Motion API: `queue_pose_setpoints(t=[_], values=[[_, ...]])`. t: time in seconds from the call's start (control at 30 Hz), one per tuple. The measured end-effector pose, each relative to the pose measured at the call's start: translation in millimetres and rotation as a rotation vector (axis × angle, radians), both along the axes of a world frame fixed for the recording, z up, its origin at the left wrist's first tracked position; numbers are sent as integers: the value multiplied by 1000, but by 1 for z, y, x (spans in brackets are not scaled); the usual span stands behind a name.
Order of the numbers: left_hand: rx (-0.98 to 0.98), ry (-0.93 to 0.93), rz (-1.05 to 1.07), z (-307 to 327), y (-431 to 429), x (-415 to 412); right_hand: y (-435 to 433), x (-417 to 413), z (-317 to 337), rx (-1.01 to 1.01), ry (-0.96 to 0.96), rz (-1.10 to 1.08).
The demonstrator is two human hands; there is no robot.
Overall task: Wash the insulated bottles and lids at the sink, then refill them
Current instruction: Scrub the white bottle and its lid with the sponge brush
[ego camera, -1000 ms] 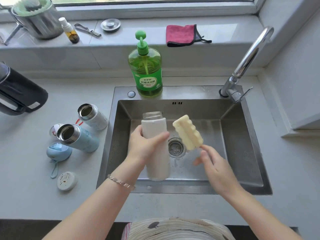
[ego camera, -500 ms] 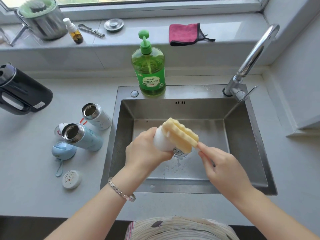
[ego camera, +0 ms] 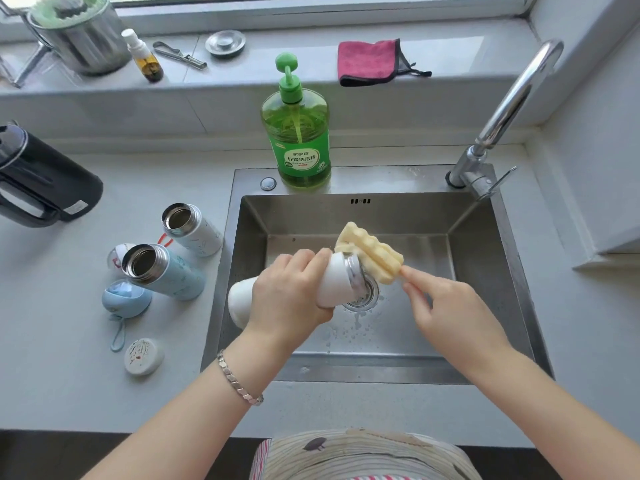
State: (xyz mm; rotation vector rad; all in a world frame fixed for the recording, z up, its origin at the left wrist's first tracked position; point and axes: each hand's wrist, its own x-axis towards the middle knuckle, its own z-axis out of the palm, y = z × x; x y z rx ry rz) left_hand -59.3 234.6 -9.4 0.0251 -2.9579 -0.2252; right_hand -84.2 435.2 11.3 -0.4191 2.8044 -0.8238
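Since a second ago, the white bottle (ego camera: 332,284) has tipped from upright to lying nearly level over the sink (ego camera: 485,258), its steel mouth now pointing right toward the sponge brush (ego camera: 372,252). We see our left hand (ego camera: 291,292) wrapped tight around the bottle's middle, the base jutting left over the sink's edge. Our right hand (ego camera: 446,306) pinches the brush's lower end between thumb and fingertips, with the yellow ridged sponge pressed against the bottle's rim; whether its tip has entered the mouth we cannot quite tell. Both hover above the drain (ego camera: 365,299), and water drops speckle the steel basin below.

On the pale grey counter (ego camera: 52,341) to the left, two more open bottles lie on their sides: a white patterned bottle (ego camera: 194,230) nearer the wall, and a light blue bottle (ego camera: 162,271) just in front of it. Beside these sit a blue lid (ego camera: 126,299) with a loop strap and a white lid (ego camera: 143,356), closer to us. A black kettle (ego camera: 38,181) stands at the far left.

A green dish soap bottle (ego camera: 298,133) with a pump stands on the sink's back ledge, and a chrome faucet (ego camera: 502,112) rises at the right corner. Behind, a windowsill (ego camera: 277,50) holds a pink cloth (ego camera: 369,62), a round metal drain stopper (ego camera: 225,43), a small spray bottle (ego camera: 143,57) and a steel pot (ego camera: 78,36). A bracelet (ego camera: 239,381) circles our left wrist.
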Motion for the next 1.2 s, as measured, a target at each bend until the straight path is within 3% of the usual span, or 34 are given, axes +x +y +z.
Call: queue_pose_setpoints(t=[0.13, 0.3, 0.63, 0.93, 1.03, 1.2], values=[[35, 23, 28, 0, -9, 0, 4, 10, 9, -93, 0, 42], [57, -39, 88, -6, -13, 2, 8, 22, 24, 70, 37, 154], [37, 70, -10, -9, -20, 6, -4, 5, 30, 133, -69, 128], [135, 181, -43, -4, -25, 10, -6, -13, 18, -15, -205, 41], [263, 134, 45, 7, -24, 7, -6, -11, 14, -105, -301, 15], [709, -62, 372, 7, -20, 1, -17, 17, 15, -321, -282, -70]])
